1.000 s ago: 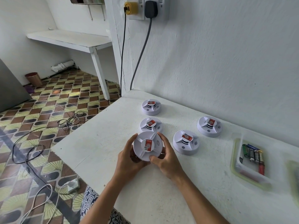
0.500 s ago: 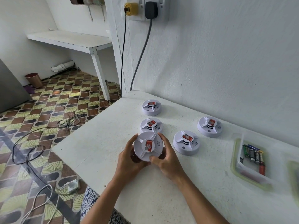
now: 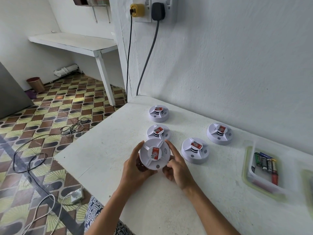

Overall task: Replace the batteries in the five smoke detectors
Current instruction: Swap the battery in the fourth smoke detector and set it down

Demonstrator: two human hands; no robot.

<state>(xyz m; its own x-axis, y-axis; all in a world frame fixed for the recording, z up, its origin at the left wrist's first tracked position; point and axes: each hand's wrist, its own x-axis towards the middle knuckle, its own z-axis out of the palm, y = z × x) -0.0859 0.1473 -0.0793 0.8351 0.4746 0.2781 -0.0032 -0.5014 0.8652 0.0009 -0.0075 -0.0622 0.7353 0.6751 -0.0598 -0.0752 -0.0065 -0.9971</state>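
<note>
Just above the white surface [image 3: 105, 160], near its front-left corner, a smoke detector [image 3: 155, 154] is held up between two hands, tilted so that its red-labelled face looks at the camera; the left hand [image 3: 135, 168] cups it from the left and below, thumb curled up along the rim; the right hand [image 3: 176, 168] grips the right edge, forefinger stretched up the rim and the other fingers curled in at the lower side. Right behind the held detector, partly hidden by it, a second detector [image 3: 158, 133] lies on the surface; a third [image 3: 158, 113] lies further back toward the wall; a fourth [image 3: 195, 150] lies just to the right of the held one; a fifth [image 3: 219, 133] lies beyond that, near the wall. Well to the right of the held detector stands a clear tub with a green rim [image 3: 244, 167], with several batteries [image 3: 267, 164] lying side by side inside.
</note>
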